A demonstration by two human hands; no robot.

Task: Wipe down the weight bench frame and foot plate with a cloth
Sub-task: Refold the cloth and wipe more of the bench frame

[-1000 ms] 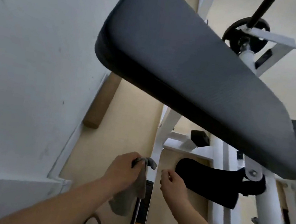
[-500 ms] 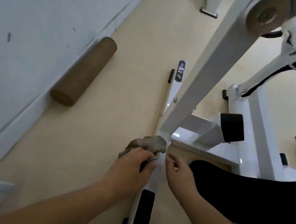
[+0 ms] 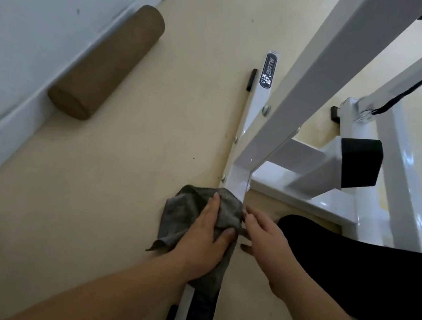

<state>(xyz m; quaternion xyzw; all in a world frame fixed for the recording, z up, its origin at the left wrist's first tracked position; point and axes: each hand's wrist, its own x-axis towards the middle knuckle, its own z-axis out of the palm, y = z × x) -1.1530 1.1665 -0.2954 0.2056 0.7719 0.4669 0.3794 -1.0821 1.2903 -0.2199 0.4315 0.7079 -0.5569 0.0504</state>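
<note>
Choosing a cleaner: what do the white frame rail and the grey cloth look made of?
The white frame rail: likely steel, glossy white paint, going by sharp highlights and bolts. The grey cloth: soft fabric, perhaps microfibre, matte, crumpling under the left hand.

Beige floor (image 3: 118, 201). Resting directly on it: white frame base rail (image 3: 258, 107) with black foot pad (image 3: 252, 79); brown cylindrical roller (image 3: 107, 60), left of the rail, well apart.
</note>
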